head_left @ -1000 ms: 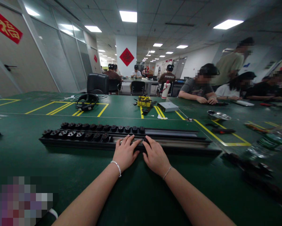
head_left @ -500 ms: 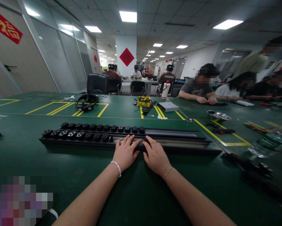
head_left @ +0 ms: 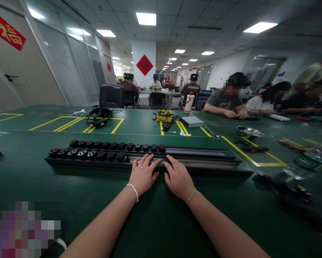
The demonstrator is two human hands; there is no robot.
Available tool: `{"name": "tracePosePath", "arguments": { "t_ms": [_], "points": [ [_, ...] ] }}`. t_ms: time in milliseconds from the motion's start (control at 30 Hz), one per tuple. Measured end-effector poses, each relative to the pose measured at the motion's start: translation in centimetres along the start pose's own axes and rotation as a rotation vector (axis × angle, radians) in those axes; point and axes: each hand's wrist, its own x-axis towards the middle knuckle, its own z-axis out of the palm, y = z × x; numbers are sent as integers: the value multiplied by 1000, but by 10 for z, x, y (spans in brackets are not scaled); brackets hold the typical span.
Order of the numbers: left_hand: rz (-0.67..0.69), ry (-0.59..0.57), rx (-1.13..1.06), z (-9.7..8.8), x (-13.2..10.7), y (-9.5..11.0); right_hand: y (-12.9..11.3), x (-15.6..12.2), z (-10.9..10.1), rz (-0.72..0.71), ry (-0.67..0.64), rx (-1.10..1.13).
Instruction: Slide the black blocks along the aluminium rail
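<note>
Across the table before me lies a long black power track (head_left: 214, 172) with a pale metallic channel. Several black socket modules (head_left: 91, 154) sit in a row along its left part. Behind and parallel is a second black track (head_left: 198, 151), also with a row of modules. My left hand (head_left: 143, 175) rests over the front track's channel, fingers spread, thumb at the near edge. Close beside it, my right hand (head_left: 179, 177) has bent fingers around a small dark module (head_left: 165, 160), mostly hidden beneath the fingertips.
Beyond the tracks are a black headset (head_left: 99, 116), a yellow box (head_left: 164, 115) with cables and a grey box (head_left: 191, 122). To the right are a metal bowl (head_left: 249, 132), a plastic bottle (head_left: 306, 163) and dark parts (head_left: 284, 188). Several people sit at the far side.
My hands stay almost where they were, the right thumb shifting slightly. The tracks and modules have not moved. A standing person at the far right has moved further right.
</note>
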Motion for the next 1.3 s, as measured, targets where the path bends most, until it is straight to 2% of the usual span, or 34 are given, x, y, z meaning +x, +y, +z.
{"name": "tracePosePath", "arguments": {
  "t_ms": [1300],
  "points": [
    [-10, -25, -3, -3, 0, 2, 2, 0, 2, 21, 47, 20]
  ]
}}
